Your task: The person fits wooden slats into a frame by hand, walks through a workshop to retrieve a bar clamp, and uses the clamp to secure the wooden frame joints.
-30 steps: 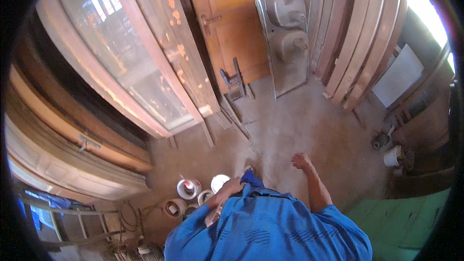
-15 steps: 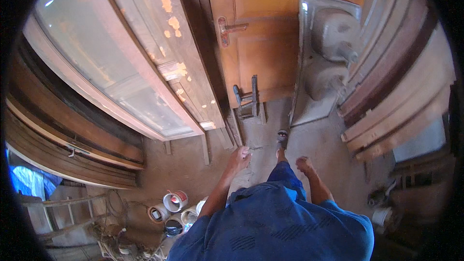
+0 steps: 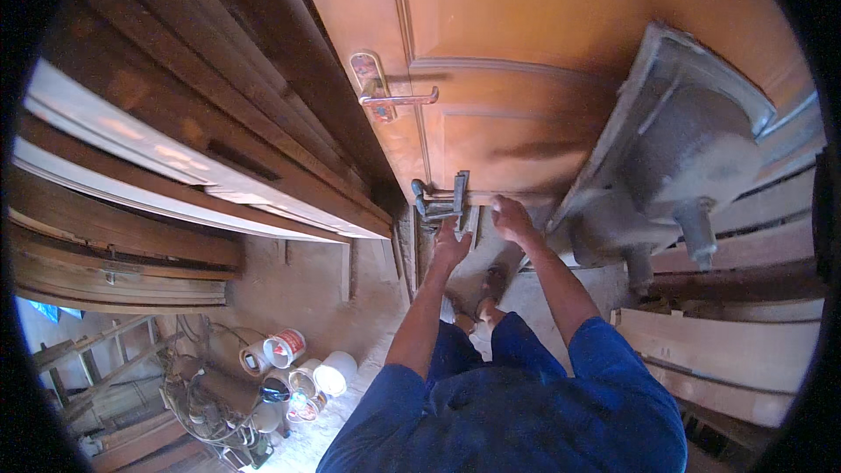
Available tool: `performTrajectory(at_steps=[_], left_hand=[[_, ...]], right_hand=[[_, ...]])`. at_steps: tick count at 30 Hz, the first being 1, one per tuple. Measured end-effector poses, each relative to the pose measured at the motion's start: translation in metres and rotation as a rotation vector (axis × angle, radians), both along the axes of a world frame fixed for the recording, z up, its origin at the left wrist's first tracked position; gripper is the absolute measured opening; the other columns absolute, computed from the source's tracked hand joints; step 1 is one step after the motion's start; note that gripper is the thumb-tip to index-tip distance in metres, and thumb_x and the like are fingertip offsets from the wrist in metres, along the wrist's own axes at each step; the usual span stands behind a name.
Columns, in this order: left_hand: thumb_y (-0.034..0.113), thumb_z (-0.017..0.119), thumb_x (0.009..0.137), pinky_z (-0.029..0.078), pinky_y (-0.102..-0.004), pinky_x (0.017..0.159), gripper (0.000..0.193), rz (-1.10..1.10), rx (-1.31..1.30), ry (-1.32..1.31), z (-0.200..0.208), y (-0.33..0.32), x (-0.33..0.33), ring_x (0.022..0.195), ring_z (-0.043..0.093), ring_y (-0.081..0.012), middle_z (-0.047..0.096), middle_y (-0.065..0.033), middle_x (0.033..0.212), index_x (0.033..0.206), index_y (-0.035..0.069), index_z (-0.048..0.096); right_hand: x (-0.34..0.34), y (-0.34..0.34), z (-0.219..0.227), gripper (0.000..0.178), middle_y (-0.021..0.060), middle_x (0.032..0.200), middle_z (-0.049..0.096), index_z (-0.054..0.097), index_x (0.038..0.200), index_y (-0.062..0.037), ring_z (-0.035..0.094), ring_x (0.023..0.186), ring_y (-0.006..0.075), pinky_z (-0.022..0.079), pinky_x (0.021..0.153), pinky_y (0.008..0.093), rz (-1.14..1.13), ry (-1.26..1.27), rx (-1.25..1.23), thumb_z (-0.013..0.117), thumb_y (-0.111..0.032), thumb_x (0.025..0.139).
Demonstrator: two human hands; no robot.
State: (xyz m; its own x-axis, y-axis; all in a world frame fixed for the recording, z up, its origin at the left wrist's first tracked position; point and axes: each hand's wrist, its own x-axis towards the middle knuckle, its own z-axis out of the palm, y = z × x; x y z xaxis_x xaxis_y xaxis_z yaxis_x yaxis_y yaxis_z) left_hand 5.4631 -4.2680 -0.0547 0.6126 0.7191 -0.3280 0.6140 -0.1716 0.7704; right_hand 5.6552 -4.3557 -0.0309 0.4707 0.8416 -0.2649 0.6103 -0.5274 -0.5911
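Note:
A dark metal clamp-like tool (image 3: 440, 197) leans against the foot of an orange wooden door (image 3: 517, 61). My left hand (image 3: 449, 245) reaches up to its lower end and touches it; whether it grips is unclear. My right hand (image 3: 511, 217) hovers just right of the tool, fingers loosely curled, holding nothing that I can see. Both forearms come up from my blue shirt. My sandalled feet (image 3: 480, 298) stand on the dusty floor below the hands.
The door has a metal lever handle (image 3: 385, 96). A grey machine housing (image 3: 674, 158) leans at the right, with planks (image 3: 718, 350) below it. Door frames and boards (image 3: 175, 184) are stacked at the left. Paint cans and buckets (image 3: 302, 368) sit at the lower left.
I have walked up to the door and bent down. Both hands have moved from my sides forward to the metal tool at the door's foot.

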Motion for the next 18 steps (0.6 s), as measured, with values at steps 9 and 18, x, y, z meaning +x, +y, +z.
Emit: performTrajectory(at_steps=[9,18], left_hand=[[0.016,0.074,0.078,0.043,-0.0493,0.100,0.073,0.170,0.195,-0.216,-0.134,0.071,0.112,0.119,0.051,-0.0450,0.053,-0.0282,0.127,0.139,-0.001,0.036],[0.014,0.066,0.083,0.052,-0.0550,0.078,0.040,0.199,0.298,-0.201,-0.178,0.088,0.113,0.091,0.062,-0.0465,0.064,-0.0268,0.097,0.116,0.004,0.046]], right_hand=[[0.046,0.101,-0.076,0.047,0.0245,0.123,0.061,0.053,0.132,-0.0062,0.058,0.115,0.0399,0.045,0.102,0.0486,0.180,-0.093,0.026,0.054,-0.006,0.085],[0.029,0.114,-0.129,0.042,0.0271,0.112,0.062,0.055,0.121,0.0001,0.059,0.109,0.0425,0.046,0.096,0.0486,0.257,-0.277,0.215,0.054,0.006,0.080]])
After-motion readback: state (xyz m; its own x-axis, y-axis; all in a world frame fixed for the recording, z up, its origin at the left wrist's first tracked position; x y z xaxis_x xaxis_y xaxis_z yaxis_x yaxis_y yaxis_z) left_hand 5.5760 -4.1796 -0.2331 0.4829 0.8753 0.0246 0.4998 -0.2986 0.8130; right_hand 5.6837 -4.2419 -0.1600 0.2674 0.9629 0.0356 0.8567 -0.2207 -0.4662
